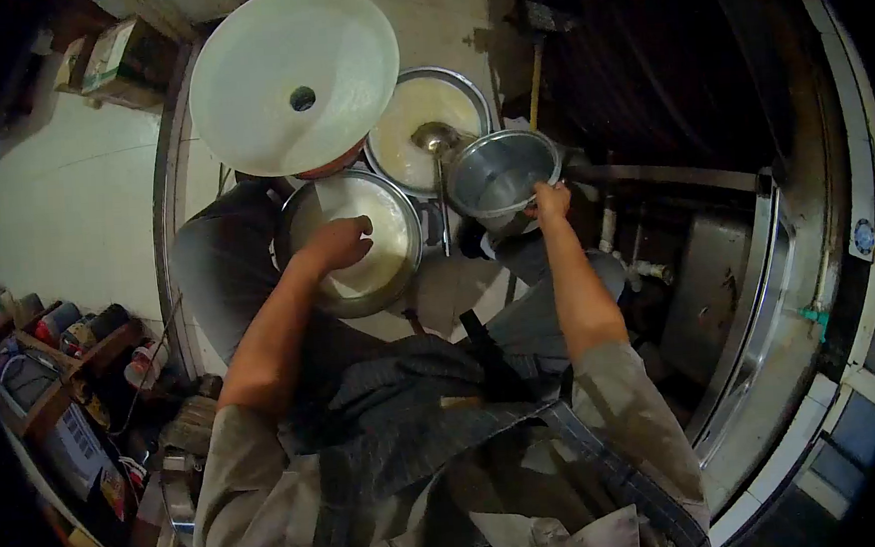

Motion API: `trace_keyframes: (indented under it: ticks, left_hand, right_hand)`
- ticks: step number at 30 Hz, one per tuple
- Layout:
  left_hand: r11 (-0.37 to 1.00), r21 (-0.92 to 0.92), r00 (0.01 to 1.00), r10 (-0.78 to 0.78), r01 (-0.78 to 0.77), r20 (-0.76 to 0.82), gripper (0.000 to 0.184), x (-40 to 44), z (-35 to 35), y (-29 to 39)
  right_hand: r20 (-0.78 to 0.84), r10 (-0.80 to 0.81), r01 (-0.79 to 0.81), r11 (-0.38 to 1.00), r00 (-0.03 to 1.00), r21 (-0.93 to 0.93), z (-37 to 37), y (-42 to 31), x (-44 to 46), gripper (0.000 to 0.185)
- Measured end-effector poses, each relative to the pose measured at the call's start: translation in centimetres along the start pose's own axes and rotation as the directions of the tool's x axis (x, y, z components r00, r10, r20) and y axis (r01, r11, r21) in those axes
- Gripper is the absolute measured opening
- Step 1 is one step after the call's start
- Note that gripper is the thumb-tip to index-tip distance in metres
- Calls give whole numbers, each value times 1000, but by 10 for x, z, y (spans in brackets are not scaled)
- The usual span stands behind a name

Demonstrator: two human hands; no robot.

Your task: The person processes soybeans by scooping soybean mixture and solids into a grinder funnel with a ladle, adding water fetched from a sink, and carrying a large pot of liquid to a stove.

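Observation:
My left hand [340,243] hovers above a wide metal basin [417,237] of pale, creamy liquid set between my knees. Its fingers are bent and slightly apart, with nothing visible in them. My right hand [550,201] grips the near right rim of a deep metal pot [504,174], which has a little clear-looking liquid at its bottom. Behind, a second basin [484,100] contains more pale liquid. A metal ladle [436,139] rests in that basin, its handle pointing toward me.
A large white round dish [246,95] with a central hole stands at the back left, over something red. Cardboard boxes [129,67] lie beyond it. A wooden rack [63,382] of bottles and odds and ends is at left. A metal-edged counter [752,344] runs along the right.

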State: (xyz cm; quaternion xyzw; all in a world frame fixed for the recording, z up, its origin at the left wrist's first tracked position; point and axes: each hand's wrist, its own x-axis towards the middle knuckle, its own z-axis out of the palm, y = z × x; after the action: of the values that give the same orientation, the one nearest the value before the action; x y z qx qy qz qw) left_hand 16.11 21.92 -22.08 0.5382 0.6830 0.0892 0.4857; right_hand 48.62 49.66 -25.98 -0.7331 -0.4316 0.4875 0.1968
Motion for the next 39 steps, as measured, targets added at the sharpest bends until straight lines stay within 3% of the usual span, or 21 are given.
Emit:
trace_keyframes:
  ticks: [4, 7, 10, 12, 16, 18, 21, 25, 26, 27, 33, 35, 39]
  left_hand:
    - [1000, 6, 1000, -7, 7, -9, 30, -2, 2, -1]
    - [1000, -18, 1000, -14, 13, -23, 30, -4, 1, 1]
    - [999, 20, 1000, -25, 25, -7, 31, -4, -1, 3]
    - [999, 10, 999, -41, 41, 0, 31, -4, -2, 4]
    - [1000, 17, 999, -25, 25, 27, 30, -3, -4, 5]
    - [1000, 1, 1000, -28, 28, 1, 32, -3, -1, 3]
    - [1000, 1, 999, -31, 31, 13, 33, -2, 0, 2]
    - [999, -2, 998, -51, 51, 22, 33, -3, -1, 5]
    - [999, 3, 999, -49, 49, 17, 33, -4, -2, 6]
    - [999, 8, 999, -47, 46, 11, 33, -4, -2, 6]
    - [1000, 1, 999, -23, 23, 24, 34, -3, -2, 3]
    - [999, 9, 998, -53, 53, 33, 34, -4, -4, 6]
    - [999, 15, 999, -30, 30, 14, 33, -8, -6, 8]
  right_hand:
    - [-56, -14, 8, 994, 998, -108, 3, -12, -4, 34]
    - [-27, -41, 36, 989, 999, -141, 5, -16, -3, 34]
    - [-26, -74, 74, 997, 997, -27, 5, -11, 6, 42]
    - [23, -103, 105, 989, 994, -105, 6, -9, 18, 38]
    - [9, -77, 78, 993, 997, -91, 9, -16, 24, 39]
    - [78, -68, 82, 979, 995, -189, 10, -28, 17, 40]
    - [43, -43, 45, 998, 998, -41, 20, -51, -11, 40]
    - [132, 32, 0, 973, 991, -231, 26, -65, -3, 37]
    - [147, -32, 47, 994, 989, -100, 27, -61, -5, 32]
    - [141, -32, 46, 994, 989, -96, 31, -58, -2, 32]
    - [192, -22, 53, 987, 981, -155, 50, -67, -4, 22]
    - [172, -147, 194, 933, 974, -304, 54, -74, -12, 22]
    - [146, -166, 206, 921, 975, -330, 69, -37, 33, 24]
